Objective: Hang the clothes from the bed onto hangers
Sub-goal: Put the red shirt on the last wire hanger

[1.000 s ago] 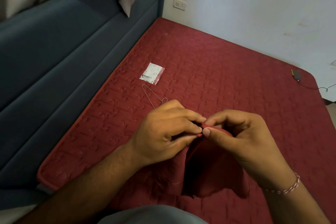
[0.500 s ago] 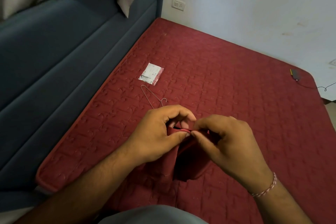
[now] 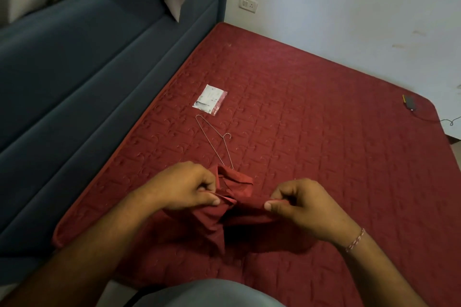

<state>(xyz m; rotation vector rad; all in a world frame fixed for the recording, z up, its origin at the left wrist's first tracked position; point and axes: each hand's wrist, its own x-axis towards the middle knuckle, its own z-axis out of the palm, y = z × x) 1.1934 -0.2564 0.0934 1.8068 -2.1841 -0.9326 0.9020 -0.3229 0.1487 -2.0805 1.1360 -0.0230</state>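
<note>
One dark red garment (image 3: pixel 224 214) lies bunched on the bed (image 3: pixel 324 132), just short of the wire hanger (image 3: pixel 215 143). It looks light, limp and easily crumpled, best held along a hem or shoulder seam. Left hand (image 3: pixel 184 188) and right hand (image 3: pixel 303 203) each pinch an edge, drawn apart. Its shape and neckline are lost in folds, and it blends into the bed.
</note>
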